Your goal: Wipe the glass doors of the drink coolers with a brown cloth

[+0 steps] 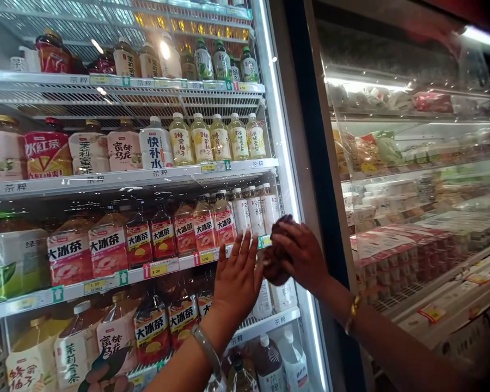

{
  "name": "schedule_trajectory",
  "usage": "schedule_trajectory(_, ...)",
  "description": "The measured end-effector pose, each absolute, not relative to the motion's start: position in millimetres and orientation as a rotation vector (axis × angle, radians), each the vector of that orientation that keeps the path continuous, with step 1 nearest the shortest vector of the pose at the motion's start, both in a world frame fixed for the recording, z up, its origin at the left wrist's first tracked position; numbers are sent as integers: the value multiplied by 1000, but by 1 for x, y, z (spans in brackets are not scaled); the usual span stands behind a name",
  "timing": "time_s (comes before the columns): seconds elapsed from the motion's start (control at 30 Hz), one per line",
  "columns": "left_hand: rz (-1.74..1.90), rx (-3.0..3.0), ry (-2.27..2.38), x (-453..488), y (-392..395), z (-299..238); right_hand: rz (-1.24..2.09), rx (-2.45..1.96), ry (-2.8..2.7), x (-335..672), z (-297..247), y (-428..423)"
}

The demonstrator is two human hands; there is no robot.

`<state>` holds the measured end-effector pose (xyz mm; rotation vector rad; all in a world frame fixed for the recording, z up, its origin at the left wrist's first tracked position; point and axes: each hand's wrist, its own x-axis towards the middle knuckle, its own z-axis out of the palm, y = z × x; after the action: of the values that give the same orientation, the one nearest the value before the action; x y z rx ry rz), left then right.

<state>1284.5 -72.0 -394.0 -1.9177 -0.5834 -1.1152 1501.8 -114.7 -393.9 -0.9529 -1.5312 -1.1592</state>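
My left hand point(237, 277) lies with its fingers stretched out against the glass door point(245, 179) of a drinks cooler. A pale bangle circles that wrist. Just to its right, my right hand point(304, 253) grips a bunched dark brown cloth point(278, 264) at the glass, close to the door's lit right edge. A gold bracelet sits on the right wrist. Behind the glass, bottles of red-labelled iced tea point(225, 220) and slim white-labelled bottles point(256, 211) stand on a shelf; the hands and cloth hide part of the rows below.
Several shelves of bottled drinks point(124, 147) fill the cooler. A dark door frame point(316, 136) runs along its right side. Farther right stands another chilled display point(416, 245) with packaged food behind a clear curtain. A dark green and brown decal point(106, 370) shows low on the glass.
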Motion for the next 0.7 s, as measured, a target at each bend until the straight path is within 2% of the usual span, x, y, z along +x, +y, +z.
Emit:
schedule_trajectory(0.17,-1252,-1849,-706,1294,-68,-341,-1034,-911,-1342,1459,-318,-103)
schedule_trajectory(0.3,-1247,-1830,-741,1293,-67,-326,-1220,-787,-1505,1446,-325,-101)
schedule_trajectory(0.4,-1151,-1856,-665,1283,-67,-330,-1349,-758,-1587,1472,-338,-104)
schedule_trajectory(0.47,-1127,-1863,-646,1277,-66,-327,-1382,-788,-1558,1491,-328,-104)
schedule_trajectory(0.6,-1164,-1862,-697,1280,-61,-290,-1191,-945,-1293,1494,-263,-97)
schedule_trajectory(0.7,-1220,-1870,-748,1288,-60,-258,-1099,-902,-1274,1463,-225,-91)
